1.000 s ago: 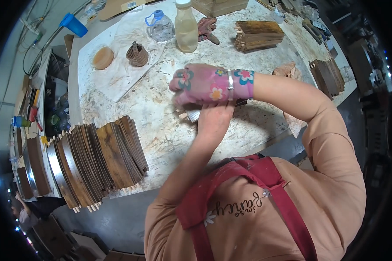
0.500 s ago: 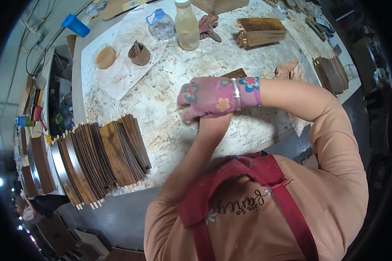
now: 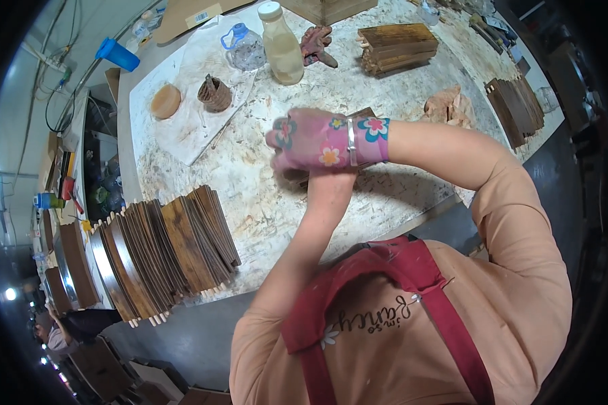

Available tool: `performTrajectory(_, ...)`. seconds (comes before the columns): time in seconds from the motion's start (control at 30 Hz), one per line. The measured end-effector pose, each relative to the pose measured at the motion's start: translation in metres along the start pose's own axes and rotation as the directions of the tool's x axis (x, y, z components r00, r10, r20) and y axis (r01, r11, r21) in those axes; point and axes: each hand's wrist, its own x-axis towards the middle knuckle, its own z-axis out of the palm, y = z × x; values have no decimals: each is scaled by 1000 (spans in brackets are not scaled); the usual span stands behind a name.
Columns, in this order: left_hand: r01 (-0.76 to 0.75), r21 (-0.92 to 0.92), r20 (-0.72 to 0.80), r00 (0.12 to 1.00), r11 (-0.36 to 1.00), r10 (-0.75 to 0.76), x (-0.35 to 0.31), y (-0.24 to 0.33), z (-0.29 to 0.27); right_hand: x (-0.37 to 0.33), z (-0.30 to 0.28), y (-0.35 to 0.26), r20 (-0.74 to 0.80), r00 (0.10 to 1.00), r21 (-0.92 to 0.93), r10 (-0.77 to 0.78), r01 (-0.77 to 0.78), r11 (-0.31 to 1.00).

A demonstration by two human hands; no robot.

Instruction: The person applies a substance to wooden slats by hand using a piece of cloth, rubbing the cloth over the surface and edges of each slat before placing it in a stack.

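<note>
My right hand [image 3: 311,143], in a pink flowered glove with a shiny band at the wrist, is over the middle of the table, its fingers curled downward. Whatever they close on is out of sight. Crossing beneath it, my left hand [image 3: 332,183] shows only its bare wrist; its fingers are hidden by the glove. A dark brown wooden piece [image 3: 363,113] pokes out behind the gloved wrist, mostly covered. I cannot tell whether either hand touches it.
Rows of dark slats [image 3: 165,253] with pegs stand at the front left. A wooden stack [image 3: 398,47] and more slats [image 3: 515,108] lie to the right. Farther back are a tall bottle [image 3: 283,50], blue-capped jug [image 3: 244,48], stained glove [image 3: 317,46], brown cup [image 3: 215,94] and crumpled cloth [image 3: 449,106].
The view has shifted slightly. Both hands have moved a little left and away from me, still crossed, with the gloved right hand on top.
</note>
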Motion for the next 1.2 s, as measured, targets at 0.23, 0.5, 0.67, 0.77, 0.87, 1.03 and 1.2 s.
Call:
performTrajectory(0.23,-103,-50,-20,995,993,102,15,8,-17,-20,-6,64,-387,921,246,36,65,967)
performTrajectory(0.5,23,-149,-43,999,989,-30,19,-28,-59,-136,8,131,-603,610,692,514,78,718)
performTrajectory(0.67,4,-8,181,983,1000,-3,38,-31,-71,-169,20,107,-420,539,886,730,72,457)
performTrajectory(0.77,-70,-25,269,960,997,74,50,-12,-63,-165,18,86,-379,599,919,705,151,365)
performTrajectory(0.87,13,-95,289,957,995,14,52,-11,-60,-166,17,83,-404,619,904,673,159,396)
performTrajectory(1.03,207,41,180,961,977,-211,29,-6,-105,-170,19,83,-298,550,951,781,98,294)
performTrajectory(1.2,494,458,-109,856,739,-505,-52,-36,-179,-177,35,86,-288,557,953,779,87,290)
